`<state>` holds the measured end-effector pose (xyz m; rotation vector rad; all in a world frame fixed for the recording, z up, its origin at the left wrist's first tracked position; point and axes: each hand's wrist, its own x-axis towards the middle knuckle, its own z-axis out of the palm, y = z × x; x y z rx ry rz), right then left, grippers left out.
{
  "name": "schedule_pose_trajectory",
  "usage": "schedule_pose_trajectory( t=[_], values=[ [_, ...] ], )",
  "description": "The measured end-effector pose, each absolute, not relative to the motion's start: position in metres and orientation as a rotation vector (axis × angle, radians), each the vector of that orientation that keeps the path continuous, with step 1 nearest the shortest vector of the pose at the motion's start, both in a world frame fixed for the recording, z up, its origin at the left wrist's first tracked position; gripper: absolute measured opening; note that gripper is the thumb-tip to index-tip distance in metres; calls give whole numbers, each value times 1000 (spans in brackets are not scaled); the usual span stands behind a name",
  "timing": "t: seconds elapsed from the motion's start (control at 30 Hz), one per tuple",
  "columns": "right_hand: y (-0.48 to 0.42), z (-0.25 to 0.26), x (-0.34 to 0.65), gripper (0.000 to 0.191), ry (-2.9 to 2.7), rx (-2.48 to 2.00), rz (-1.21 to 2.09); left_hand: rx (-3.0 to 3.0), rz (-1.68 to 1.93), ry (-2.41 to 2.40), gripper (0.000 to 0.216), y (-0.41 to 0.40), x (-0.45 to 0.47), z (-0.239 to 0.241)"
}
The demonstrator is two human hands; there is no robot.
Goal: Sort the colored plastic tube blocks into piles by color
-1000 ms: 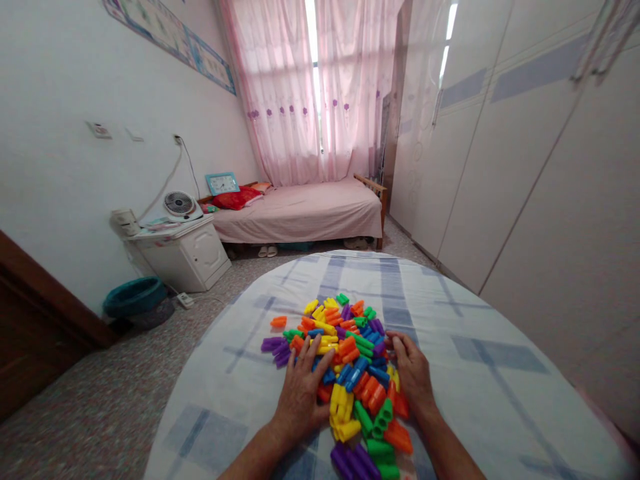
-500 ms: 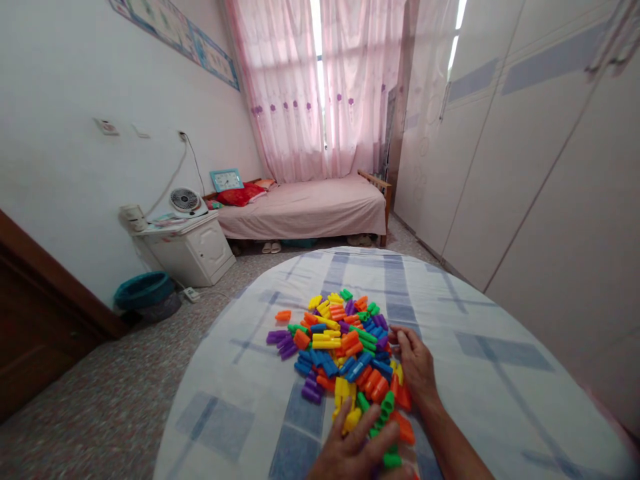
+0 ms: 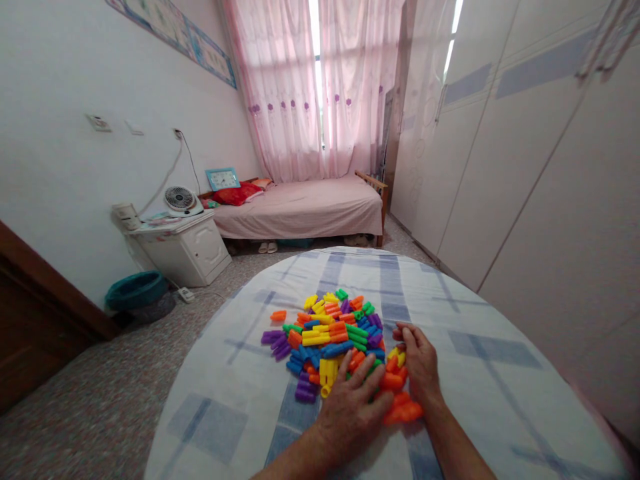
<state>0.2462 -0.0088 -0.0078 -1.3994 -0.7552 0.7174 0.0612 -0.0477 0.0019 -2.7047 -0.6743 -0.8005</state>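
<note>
A heap of colourful plastic building blocks (image 3: pixel 330 333) lies on a round table covered by a white and blue checked cloth (image 3: pixel 480 373). My left hand (image 3: pixel 353 410) lies flat with fingers spread over the near end of the heap, touching yellow, orange and green blocks. My right hand (image 3: pixel 420 367) rests on the heap's right edge, fingers curled against orange and yellow blocks. A single orange block (image 3: pixel 278 315) lies apart at the left.
A pink bed (image 3: pixel 305 207) stands under the curtained window. A white bedside cabinet (image 3: pixel 180 247) with a small fan is at the left, with a teal basin (image 3: pixel 135 293) on the floor. White wardrobe doors (image 3: pixel 525 153) line the right side.
My left hand drew back from the left of the heap toward me, then moved forward onto its near end. Blocks have been pushed closer together. The right hand stayed at the right edge.
</note>
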Motion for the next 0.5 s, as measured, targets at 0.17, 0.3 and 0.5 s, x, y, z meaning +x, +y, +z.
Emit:
schedule_pose_trajectory(
  t=[0.17,0.3,0.5],
  values=[
    [-6,-9,258,38,-603,-1237,767,-2612,-814,-816,22,-31,70,-8],
    [-4,-12,260,40,-546,-1115,797,-2588,-844,-957,20,-24,78,-10],
    [-2,-16,258,43,-586,-1190,713,-2857,-798,-954,49,-38,55,24]
  ],
)
